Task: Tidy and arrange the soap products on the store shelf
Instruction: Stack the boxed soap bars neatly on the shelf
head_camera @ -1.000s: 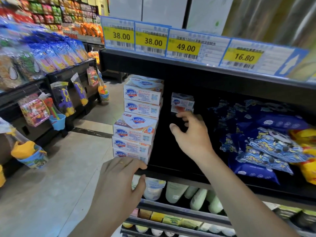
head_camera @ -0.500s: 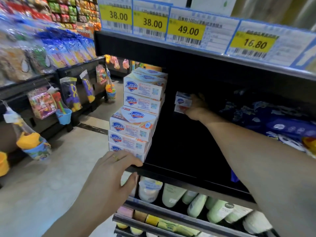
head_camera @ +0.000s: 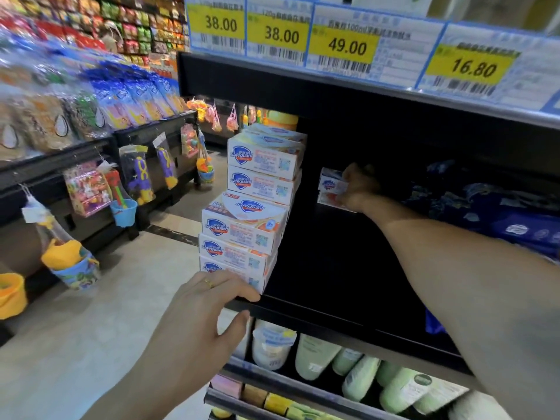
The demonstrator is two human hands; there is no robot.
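Note:
A tall stack of white Safeguard soap boxes (head_camera: 251, 213) stands at the left end of the black shelf (head_camera: 318, 310). My left hand (head_camera: 197, 325) grips the shelf's front edge, fingers over the lip by the bottom box, thumb under it. Deep at the back of the shelf, two small white soap boxes (head_camera: 330, 186) lie stacked. My right hand (head_camera: 359, 187) reaches in and holds these boxes, fingers curled round their right side.
Blue and yellow packets (head_camera: 500, 219) fill the shelf's right part. Price tags (head_camera: 342, 43) line the shelf above. Pale green and white bottles (head_camera: 357, 371) lie on the shelf below. To the left, a floor aisle (head_camera: 91, 328) and racks hung with toys (head_camera: 133, 180).
My right hand went from hovering near the front into the back of the shelf and took hold of the small soap boxes. The left hand stayed on the shelf edge. The camera moved closer.

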